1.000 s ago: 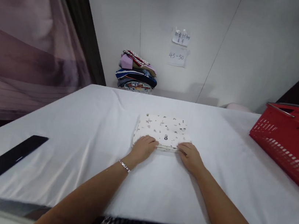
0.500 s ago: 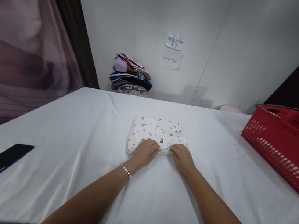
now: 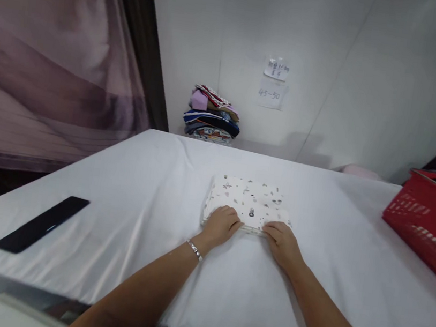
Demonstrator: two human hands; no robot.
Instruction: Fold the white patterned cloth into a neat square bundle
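Observation:
A folded white cloth [image 3: 244, 194] with small dark and beige prints lies on the white-covered table, its layers showing along the near edge. At the left part of that edge, my left hand [image 3: 224, 224] is closed on it, fingers on top and thumb at the front. A silver bracelet circles the left wrist. My right hand [image 3: 281, 238] pinches the same edge near its right corner. The thumbs are a short gap apart, and the fingers partly cover the cloth's front.
A black flat object [image 3: 43, 224] lies at the table's left. On the right stands a red plastic basket [image 3: 429, 220] with a metal handle. Folded fabrics [image 3: 212, 114] are piled beyond the far edge, below paper notes [image 3: 272, 94] on the wall. A mauve curtain [image 3: 53, 64] hangs at left.
The view has swung left, so everything sits further right in the picture and less of the basket shows. Both hands stay on the cloth's near edge, and the cloth looks unchanged.

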